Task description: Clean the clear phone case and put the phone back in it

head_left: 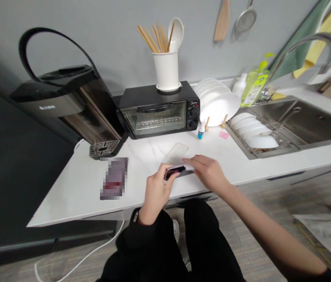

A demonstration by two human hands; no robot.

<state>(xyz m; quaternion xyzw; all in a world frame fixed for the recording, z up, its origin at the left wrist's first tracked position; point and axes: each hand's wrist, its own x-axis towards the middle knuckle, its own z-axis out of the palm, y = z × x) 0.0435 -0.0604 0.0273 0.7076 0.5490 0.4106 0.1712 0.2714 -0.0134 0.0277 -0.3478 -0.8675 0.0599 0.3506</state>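
A dark phone [173,171] is gripped by the left hand [156,190] at the tabletop [74,188] edge. The right hand [206,172] is laid flat, fingers extended, on its far end. A clear case [177,153] lies just behind; fitting appears in hand, calling for alignment.

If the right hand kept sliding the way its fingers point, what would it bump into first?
The right hand points left along the counter, so it would probably meet the left hand and the dark phone both hold; depth is hard to judge.

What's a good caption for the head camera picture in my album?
Two hands, left hand and right hand, hold a phone on a white kitchen counter.
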